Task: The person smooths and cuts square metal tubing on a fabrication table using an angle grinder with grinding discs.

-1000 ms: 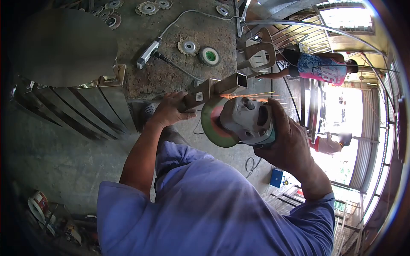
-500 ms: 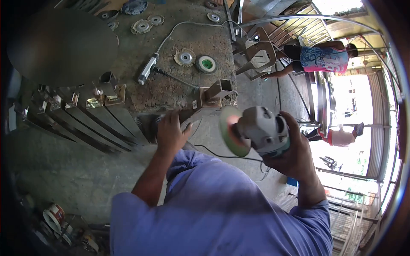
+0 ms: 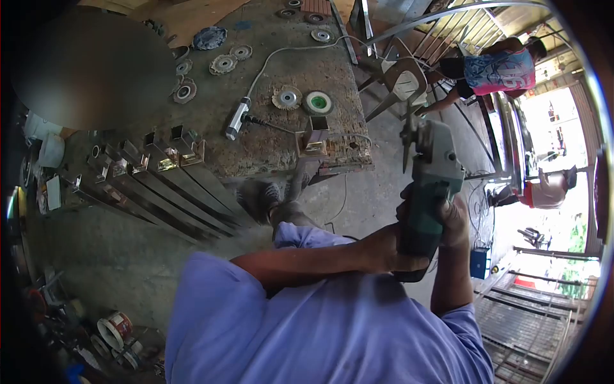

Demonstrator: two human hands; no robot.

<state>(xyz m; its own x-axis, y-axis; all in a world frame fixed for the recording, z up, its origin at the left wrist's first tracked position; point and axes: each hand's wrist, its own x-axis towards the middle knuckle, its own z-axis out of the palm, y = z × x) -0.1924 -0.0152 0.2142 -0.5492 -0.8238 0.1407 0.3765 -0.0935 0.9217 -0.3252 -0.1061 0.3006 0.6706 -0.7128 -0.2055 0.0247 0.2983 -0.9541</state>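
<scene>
An angle grinder (image 3: 422,221) with a grey head and green body stands upright in front of my chest, held in both hands. Its thin disc (image 3: 407,146) is seen nearly edge-on at the top left of the head. My left hand (image 3: 389,251) reaches across my body and grips the lower end of the grinder. Around the body's right side wraps my right hand (image 3: 453,221), with some fingers showing on the far side. Left of the grinder, a square steel tube (image 3: 316,131) on a base plate rests at the workbench's (image 3: 256,157) corner.
On the bench lie a power strip (image 3: 237,119), a flap disc (image 3: 318,102) and several worn buffing wheels (image 3: 286,97). Several square tubes (image 3: 185,144) with plates lean along its left edge. One person (image 3: 499,67) bends near a plastic chair (image 3: 403,80); another person (image 3: 547,190) is farther right.
My left hand has moved right, from beside the steel tube onto the grinder. The grinder has turned from sideways to upright, its disc now edge-on. The view has shifted slightly.
</scene>
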